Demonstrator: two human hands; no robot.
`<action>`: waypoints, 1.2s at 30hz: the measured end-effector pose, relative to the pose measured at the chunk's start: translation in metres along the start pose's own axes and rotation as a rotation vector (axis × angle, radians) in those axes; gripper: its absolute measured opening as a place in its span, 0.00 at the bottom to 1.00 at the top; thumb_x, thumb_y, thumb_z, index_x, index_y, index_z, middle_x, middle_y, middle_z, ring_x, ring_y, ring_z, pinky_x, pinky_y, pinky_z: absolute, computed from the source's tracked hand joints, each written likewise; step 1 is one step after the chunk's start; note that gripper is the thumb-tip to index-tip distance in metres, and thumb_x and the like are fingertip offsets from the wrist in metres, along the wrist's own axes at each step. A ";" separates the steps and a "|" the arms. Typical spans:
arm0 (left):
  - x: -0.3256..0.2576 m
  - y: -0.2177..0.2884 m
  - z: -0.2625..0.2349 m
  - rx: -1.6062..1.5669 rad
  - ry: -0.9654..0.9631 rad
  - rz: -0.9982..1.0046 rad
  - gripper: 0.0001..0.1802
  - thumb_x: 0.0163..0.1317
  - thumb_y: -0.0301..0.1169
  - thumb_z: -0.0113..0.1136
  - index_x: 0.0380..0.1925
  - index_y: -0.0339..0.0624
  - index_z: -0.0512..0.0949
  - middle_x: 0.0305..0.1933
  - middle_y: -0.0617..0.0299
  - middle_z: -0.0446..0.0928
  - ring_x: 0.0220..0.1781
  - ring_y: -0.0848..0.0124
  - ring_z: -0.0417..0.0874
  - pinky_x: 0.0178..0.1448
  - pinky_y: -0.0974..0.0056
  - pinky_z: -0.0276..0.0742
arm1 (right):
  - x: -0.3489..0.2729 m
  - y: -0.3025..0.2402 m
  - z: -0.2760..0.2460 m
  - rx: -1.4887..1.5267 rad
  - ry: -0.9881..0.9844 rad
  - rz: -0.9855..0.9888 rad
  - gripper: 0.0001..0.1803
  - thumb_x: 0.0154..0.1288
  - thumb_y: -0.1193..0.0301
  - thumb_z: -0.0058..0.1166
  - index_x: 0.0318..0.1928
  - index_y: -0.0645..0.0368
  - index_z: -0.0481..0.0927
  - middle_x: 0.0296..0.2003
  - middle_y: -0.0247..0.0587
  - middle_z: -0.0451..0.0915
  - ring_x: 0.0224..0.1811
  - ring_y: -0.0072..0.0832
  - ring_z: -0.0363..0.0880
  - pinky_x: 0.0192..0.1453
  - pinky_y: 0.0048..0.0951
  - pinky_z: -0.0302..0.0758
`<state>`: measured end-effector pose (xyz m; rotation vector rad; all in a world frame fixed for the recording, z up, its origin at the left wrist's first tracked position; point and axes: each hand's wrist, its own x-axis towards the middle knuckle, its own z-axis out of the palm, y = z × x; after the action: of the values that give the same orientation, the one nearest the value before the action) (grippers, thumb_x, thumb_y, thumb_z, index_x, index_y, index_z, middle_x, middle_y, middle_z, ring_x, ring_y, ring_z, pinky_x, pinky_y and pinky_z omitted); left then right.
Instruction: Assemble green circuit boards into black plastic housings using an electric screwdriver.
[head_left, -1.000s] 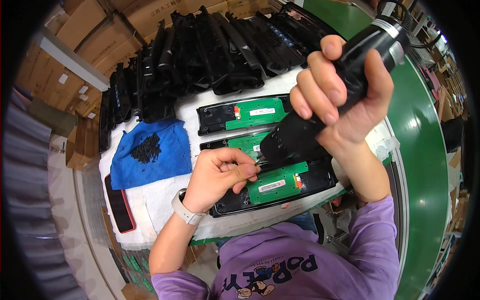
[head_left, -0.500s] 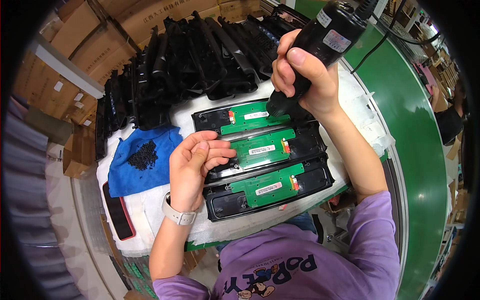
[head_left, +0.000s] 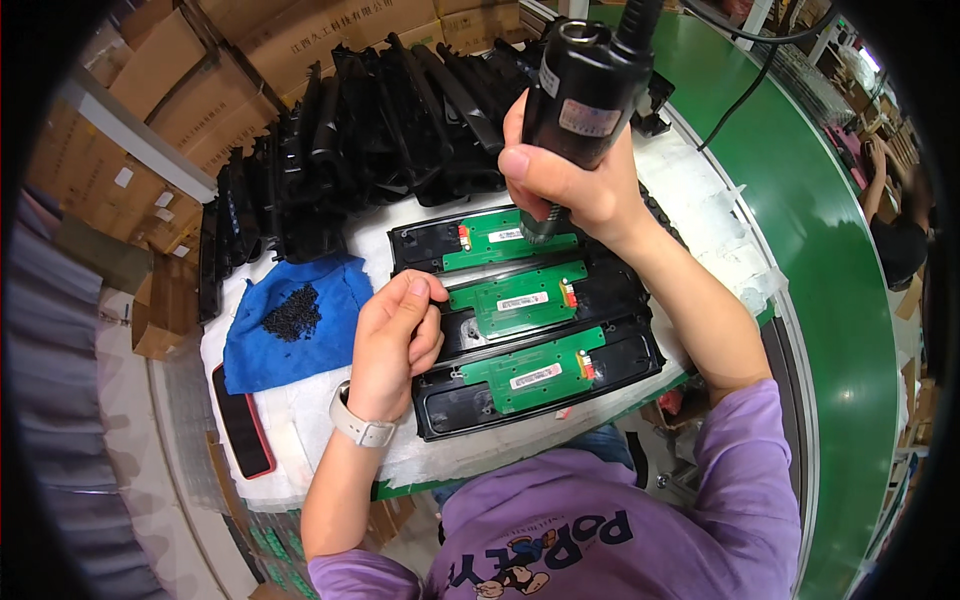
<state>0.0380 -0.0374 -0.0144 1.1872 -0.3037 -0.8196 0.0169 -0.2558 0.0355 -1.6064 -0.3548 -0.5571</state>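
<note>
My right hand (head_left: 590, 190) grips a black corded electric screwdriver (head_left: 572, 125), its lower end over the green circuit board (head_left: 492, 226) of the farthest black panel (head_left: 420, 240). Whether its tip touches the board is hidden. My left hand (head_left: 398, 325) is closed beside the left end of the middle circuit board (head_left: 495, 302), thumb against forefinger; anything pinched there is too small to make out. A third circuit board (head_left: 515, 383) lies in the nearest black panel (head_left: 450, 412). Left of my left hand, a heap of small black screws (head_left: 292, 312) rests on a blue cloth (head_left: 250, 355).
Several black plastic housings (head_left: 360, 135) are stacked along the far side of the white-covered table (head_left: 735, 245). A phone (head_left: 243, 435) lies at the left edge. A green surface (head_left: 840, 290) runs along the right. Cardboard boxes (head_left: 330, 35) stand behind; another person's arm (head_left: 878, 180) shows far right.
The screwdriver in my right hand has swung left and stands more upright, still over the farthest board. My left hand's fingers, outstretched before, are now curled into a pinch.
</note>
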 end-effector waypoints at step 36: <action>-0.002 -0.022 0.005 -0.308 -0.138 0.001 0.07 0.60 0.29 0.57 0.34 0.37 0.72 0.27 0.58 0.77 0.23 0.74 0.78 0.26 0.74 0.71 | -0.031 -0.039 0.000 0.789 -0.125 -0.155 0.23 0.60 0.51 0.48 0.44 0.56 0.66 0.19 0.26 0.67 0.15 0.18 0.65 0.28 0.25 0.67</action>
<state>0.0246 -0.0420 -0.0321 0.8450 -0.2795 -0.9138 -0.0296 -0.2478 0.0516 -0.8542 -0.6977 -0.3619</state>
